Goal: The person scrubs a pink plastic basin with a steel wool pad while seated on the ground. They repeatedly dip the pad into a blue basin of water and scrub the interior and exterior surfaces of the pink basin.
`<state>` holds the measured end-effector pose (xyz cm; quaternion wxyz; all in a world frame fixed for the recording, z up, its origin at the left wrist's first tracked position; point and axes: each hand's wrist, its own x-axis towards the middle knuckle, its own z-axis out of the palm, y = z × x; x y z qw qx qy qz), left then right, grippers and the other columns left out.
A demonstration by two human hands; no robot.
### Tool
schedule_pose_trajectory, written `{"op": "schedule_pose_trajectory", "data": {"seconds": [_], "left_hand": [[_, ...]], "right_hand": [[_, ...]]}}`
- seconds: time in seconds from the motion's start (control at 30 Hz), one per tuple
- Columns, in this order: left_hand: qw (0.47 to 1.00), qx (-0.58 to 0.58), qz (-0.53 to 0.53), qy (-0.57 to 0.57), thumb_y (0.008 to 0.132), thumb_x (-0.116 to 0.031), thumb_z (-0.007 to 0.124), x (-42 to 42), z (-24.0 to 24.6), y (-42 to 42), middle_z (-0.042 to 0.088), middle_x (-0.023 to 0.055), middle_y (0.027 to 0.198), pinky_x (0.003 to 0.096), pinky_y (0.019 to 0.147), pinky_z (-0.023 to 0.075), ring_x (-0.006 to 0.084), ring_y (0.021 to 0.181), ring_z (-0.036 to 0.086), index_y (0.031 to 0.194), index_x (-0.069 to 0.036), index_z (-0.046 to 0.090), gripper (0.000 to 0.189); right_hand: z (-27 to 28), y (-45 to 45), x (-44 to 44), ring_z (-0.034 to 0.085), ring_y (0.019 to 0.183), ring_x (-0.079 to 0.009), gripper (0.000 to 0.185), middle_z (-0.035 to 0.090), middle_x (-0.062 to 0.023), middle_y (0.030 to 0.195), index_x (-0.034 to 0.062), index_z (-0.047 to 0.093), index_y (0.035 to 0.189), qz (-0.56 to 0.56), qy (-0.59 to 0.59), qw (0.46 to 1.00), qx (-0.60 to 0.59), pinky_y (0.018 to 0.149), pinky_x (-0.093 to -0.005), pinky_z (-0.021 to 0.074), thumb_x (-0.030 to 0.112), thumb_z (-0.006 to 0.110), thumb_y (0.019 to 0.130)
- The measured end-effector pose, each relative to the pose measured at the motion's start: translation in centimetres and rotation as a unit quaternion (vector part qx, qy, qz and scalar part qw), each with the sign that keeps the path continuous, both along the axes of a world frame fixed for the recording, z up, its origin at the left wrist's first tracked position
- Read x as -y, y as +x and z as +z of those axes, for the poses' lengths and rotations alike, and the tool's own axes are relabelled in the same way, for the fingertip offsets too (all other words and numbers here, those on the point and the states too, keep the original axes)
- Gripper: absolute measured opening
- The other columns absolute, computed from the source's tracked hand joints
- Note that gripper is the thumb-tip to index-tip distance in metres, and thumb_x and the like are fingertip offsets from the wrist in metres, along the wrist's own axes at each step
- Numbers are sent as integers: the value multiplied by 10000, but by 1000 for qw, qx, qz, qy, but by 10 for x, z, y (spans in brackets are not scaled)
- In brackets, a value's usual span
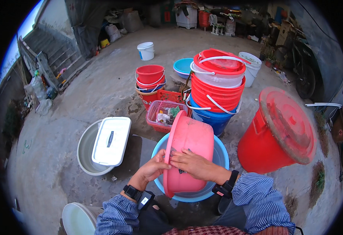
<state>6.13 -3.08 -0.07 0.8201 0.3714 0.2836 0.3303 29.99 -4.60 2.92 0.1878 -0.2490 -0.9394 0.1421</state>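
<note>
A pink plastic basin (pixel 193 132) is tipped on its side over a light-blue basin (pixel 225 158) with water in it. My left hand (pixel 154 167) grips the pink basin's rim, thumb on the near side. Flat against the pink basin's outer wall lies my right hand (pixel 193 164), its fingers pressing a dark grey wad (pixel 182 171), perhaps a cloth or scouring pad. Most of that wad is hidden under the palm. Dark marks show on the pink wall.
At left a white lid (pixel 112 141) rests across a grey basin (pixel 85 155). A white bucket (pixel 77 220) with liquid stands lower left. Ahead are a pink basket (pixel 154 113), stacked red buckets (pixel 218 94) and a blue bucket (pixel 218 120). A lidded red bin (pixel 259 147) stands right.
</note>
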Motion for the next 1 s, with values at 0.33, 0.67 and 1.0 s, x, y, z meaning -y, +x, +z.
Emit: {"op": "schedule_pose_trajectory", "data": {"seconds": [0.33,0.67,1.0], "left_hand": [[980,-99,154,78,1075,-417,403,-21,-2,37,561,107,1345,331,1045,445,188,1216,544,1423,-18,435,531],[971,-118,136,157,1081,-391,404,-6,-18,47,593,75,1260,322,998,464,137,1148,556,1359,-41,494,456],[981,-51,179,52,1084,-362,404,-9,-25,43,622,81,1214,314,969,491,153,1093,601,1318,-42,517,413]], "right_hand": [[-7,-18,-4,396,1414,-275,454,493,-131,1455,22,546,1367,25,-2,999,29,1202,-511,240,80,529,917],[-4,-2,-51,430,1367,-326,446,514,-153,1402,5,527,1329,-99,-50,994,-9,1136,-537,313,83,569,892],[-22,-15,-7,426,1374,-329,417,495,-184,1417,17,547,1315,-16,-1,999,33,1138,-497,325,81,524,904]]}}
